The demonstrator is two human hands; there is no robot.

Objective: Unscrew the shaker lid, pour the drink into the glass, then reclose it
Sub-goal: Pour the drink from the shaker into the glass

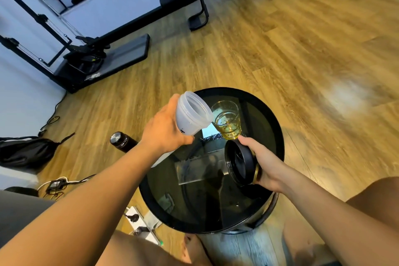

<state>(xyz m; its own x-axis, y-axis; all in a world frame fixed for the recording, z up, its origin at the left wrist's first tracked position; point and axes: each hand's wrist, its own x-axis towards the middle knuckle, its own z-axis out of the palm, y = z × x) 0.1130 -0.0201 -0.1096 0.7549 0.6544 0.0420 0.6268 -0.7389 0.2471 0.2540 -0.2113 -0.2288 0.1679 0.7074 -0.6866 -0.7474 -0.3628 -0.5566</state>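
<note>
Since pouring needs the mouth at the rim, the left hand (166,129) wraps the tilted shaker cup (192,114), the yellow glass (227,121) just past its grip, while the right hand (265,166) clasps the black lid (239,166) nearby, ready for reclosing.

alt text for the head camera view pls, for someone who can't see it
The left hand tilts an open translucent shaker toward a yellow glass on a round black table. The right hand holds the black lid nearby.
</note>
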